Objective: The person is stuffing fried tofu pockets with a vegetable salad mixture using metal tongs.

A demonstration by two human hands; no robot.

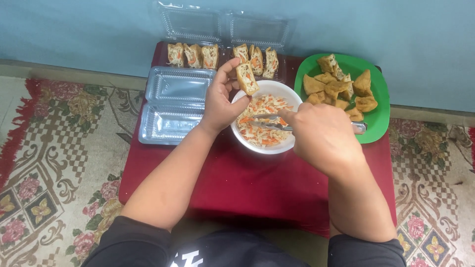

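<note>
The stuffed tofu piece (247,77) sits pinched in my left hand (221,101), thumb on one side and fingers wrapped round the other, held upright just above the far-left rim of the white bowl (292,101). Its open face shows shredded filling with orange flecks. My right hand (324,136) is closed around the handle of a metal spoon (269,121), which lies across the bowl with its tip dipped into the vegetable filling (262,123), a pale shredded mix with carrot strips. The two hands are apart, the left over the bowl's left edge and the right over its near-right edge.

The bowl stands in the middle of a low table covered with a dark red cloth (237,183). To the right of the bowl, touching or nearly touching it, is a green plate (376,121) piled with plain fried tofu pieces (341,86). At the far edge, against the blue wall, an open clear plastic box (222,27) holds two rows of three filled tofu pieces (193,55) each. To the left of the bowl, two empty clear plastic trays (173,104) lie side by side. A patterned carpet (54,148) spreads around the table on both sides.
</note>
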